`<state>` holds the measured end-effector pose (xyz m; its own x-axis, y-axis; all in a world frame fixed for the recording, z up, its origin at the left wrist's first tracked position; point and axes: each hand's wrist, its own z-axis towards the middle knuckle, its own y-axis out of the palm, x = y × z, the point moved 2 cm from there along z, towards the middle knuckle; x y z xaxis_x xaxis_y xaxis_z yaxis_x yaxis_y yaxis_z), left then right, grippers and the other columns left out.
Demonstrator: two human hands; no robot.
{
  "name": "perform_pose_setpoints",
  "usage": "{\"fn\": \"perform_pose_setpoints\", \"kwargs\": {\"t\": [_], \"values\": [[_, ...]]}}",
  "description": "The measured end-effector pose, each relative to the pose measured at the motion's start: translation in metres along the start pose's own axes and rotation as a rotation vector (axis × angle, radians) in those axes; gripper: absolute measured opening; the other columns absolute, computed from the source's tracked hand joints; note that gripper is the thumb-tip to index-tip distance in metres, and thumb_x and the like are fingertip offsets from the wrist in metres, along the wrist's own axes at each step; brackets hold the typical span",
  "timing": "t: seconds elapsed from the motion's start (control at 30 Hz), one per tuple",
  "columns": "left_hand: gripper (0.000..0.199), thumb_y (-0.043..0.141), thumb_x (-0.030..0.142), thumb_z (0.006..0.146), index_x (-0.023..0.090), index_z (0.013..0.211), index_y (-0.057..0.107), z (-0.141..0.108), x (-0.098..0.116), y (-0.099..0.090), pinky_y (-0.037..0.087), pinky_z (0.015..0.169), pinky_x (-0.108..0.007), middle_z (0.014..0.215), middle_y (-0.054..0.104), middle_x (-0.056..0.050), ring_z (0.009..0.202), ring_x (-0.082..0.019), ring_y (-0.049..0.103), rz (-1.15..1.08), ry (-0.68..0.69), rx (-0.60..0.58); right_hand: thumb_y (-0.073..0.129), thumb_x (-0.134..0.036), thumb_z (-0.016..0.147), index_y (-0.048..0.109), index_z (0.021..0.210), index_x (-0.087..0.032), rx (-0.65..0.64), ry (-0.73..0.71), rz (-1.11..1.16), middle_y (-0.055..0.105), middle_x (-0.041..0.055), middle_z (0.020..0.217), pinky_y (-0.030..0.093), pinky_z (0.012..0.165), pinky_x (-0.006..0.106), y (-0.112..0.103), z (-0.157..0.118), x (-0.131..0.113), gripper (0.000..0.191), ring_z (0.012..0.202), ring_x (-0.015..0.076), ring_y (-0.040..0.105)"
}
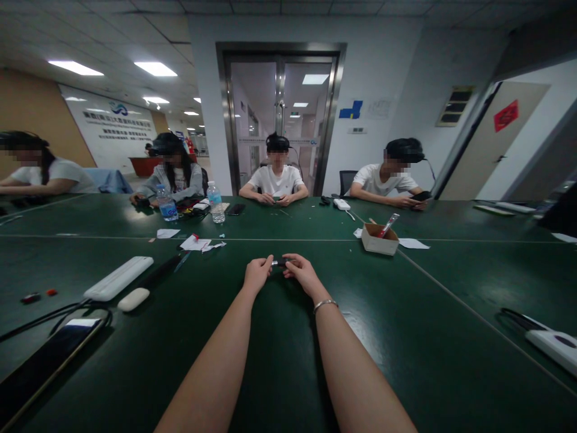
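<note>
Between my two hands, over the middle of the green table [288, 337], is a small black stick-like object with a silver end [279, 263]; its exact kind is too small to tell. The fingertips of my left hand [258, 275] pinch it at the silver end. My right hand [304, 275], with a bracelet [325, 305] on its wrist, grips the dark end between thumb and fingers. Parts of the object are hidden behind the fingertips.
To the left lie a white power bank [119, 278], a white rounded case [134, 299] and a phone [49, 367]. A small open box [379, 242] stands ahead right. Water bottles [215, 202] and paper scraps [196, 243] are farther back. Several people sit opposite.
</note>
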<state>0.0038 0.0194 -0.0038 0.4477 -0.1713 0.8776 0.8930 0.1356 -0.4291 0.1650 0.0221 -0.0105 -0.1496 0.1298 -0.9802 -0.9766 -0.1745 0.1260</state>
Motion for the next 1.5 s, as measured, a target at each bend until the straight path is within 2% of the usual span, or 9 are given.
{"fn": "perform_pose_setpoints", "kwargs": {"t": [0.63, 0.8, 1.1, 1.37, 1.5], "values": [[0.057, 0.033, 0.062, 0.078, 0.017, 0.05, 0.053, 0.0048, -0.0078, 0.0017, 0.033, 0.051, -0.026, 0.046, 0.052, -0.001, 0.044, -0.013, 0.047, 0.05, -0.066, 0.021, 0.064, -0.02, 0.068, 0.06, 0.101, -0.018, -0.056, -0.031, -0.023, 0.058, 0.0002, 0.079, 0.049, 0.056, 0.022, 0.0032, -0.0014, -0.0027, 0.033, 0.061, 0.0082, 0.058], [0.057, 0.033, 0.064, 0.077, 0.017, 0.053, 0.055, 0.0042, -0.0084, 0.0014, 0.033, 0.052, -0.026, 0.048, 0.053, -0.001, 0.046, -0.013, 0.048, 0.026, -0.048, 0.007, 0.063, -0.02, 0.07, 0.06, 0.102, -0.019, -0.059, -0.039, -0.031, 0.058, 0.0014, 0.084, 0.049, 0.057, 0.023, 0.0022, -0.0006, -0.0013, 0.033, 0.062, 0.0083, 0.059], [0.054, 0.035, 0.063, 0.077, 0.017, 0.059, 0.058, 0.0004, -0.0017, 0.0021, 0.034, 0.054, -0.026, 0.054, 0.056, -0.001, 0.05, -0.013, 0.05, 0.032, -0.028, 0.002, 0.063, -0.019, 0.071, 0.061, 0.098, -0.014, 0.014, 0.01, -0.018, 0.06, 0.0004, 0.068, 0.049, 0.054, 0.022, 0.0013, 0.0018, 0.0003, 0.027, 0.055, 0.0083, 0.058], [0.051, 0.039, 0.061, 0.076, 0.016, 0.072, 0.062, 0.0021, -0.0064, 0.0055, 0.038, 0.058, -0.026, 0.066, 0.061, -0.003, 0.059, -0.014, 0.055, -0.028, 0.018, -0.027, 0.064, -0.021, 0.073, 0.062, 0.093, -0.012, 0.078, 0.062, 0.029, 0.063, 0.0022, 0.061, 0.05, 0.053, 0.022, -0.0002, 0.0042, 0.0037, 0.022, 0.053, 0.0096, 0.059], [0.044, 0.041, 0.057, 0.078, 0.018, 0.071, 0.06, 0.004, -0.0086, 0.0064, 0.038, 0.058, -0.025, 0.064, 0.06, -0.001, 0.059, -0.013, 0.054, -0.019, 0.069, -0.016, 0.064, -0.022, 0.074, 0.061, 0.092, -0.012, 0.089, 0.057, 0.039, 0.063, 0.0021, 0.06, 0.05, 0.051, 0.021, -0.0003, 0.0049, 0.0046, 0.021, 0.051, 0.0093, 0.059]]}}
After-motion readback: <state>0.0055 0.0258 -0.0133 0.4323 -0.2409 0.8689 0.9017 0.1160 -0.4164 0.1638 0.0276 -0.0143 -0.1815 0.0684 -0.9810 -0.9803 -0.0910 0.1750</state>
